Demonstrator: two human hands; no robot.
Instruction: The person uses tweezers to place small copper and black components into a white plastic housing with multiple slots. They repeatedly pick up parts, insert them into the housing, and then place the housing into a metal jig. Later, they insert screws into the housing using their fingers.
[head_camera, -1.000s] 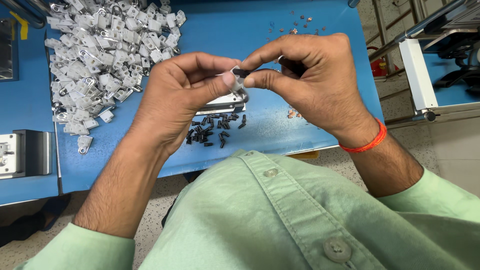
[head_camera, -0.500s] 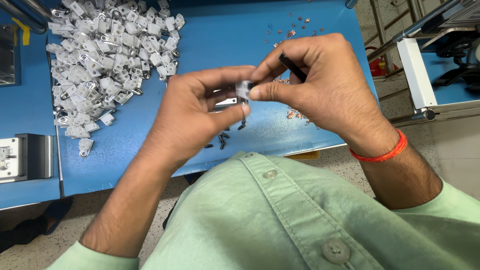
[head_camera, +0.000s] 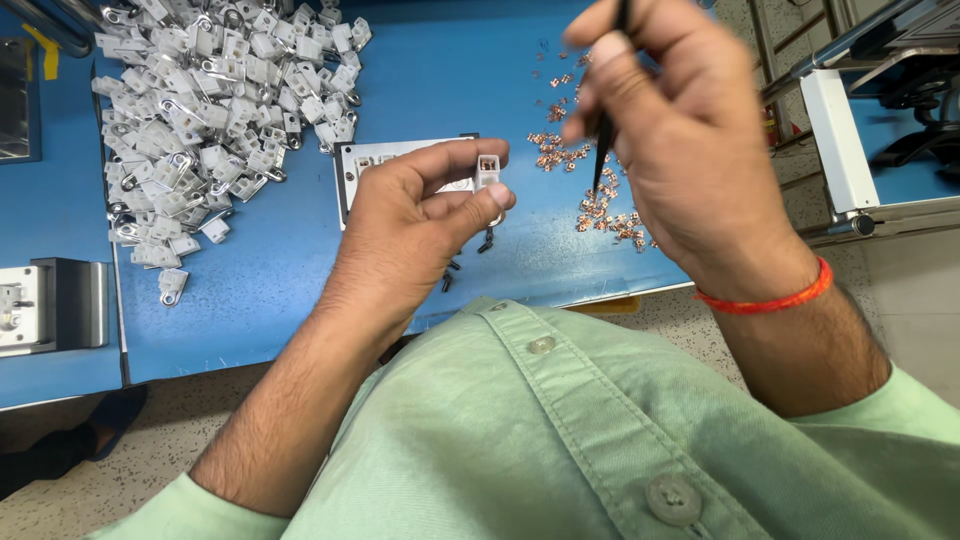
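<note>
My left hand (head_camera: 415, 225) pinches a small white plastic housing (head_camera: 487, 172) between thumb and fingertips, its open end facing up. My right hand (head_camera: 680, 140) is raised to the right of it and grips thin black tweezers (head_camera: 603, 135) that point down toward the table. The two hands are apart. Under the right hand lie several small copper-coloured metal contacts (head_camera: 600, 205) scattered on the blue table (head_camera: 470, 80). Behind the left hand sits a grey metal fixture plate (head_camera: 375, 158). A few small dark parts (head_camera: 485, 243) lie below the housing.
A large heap of white plastic housings with metal clips (head_camera: 210, 110) covers the table's left part. A grey metal block (head_camera: 55, 305) stands at the left edge. A white and metal frame (head_camera: 840, 140) stands to the right. My green shirt fills the foreground.
My hands have separated: the right hand with the tweezers has lifted up and to the right, away from the housing. The left hand has dropped lower, still holding the housing.
</note>
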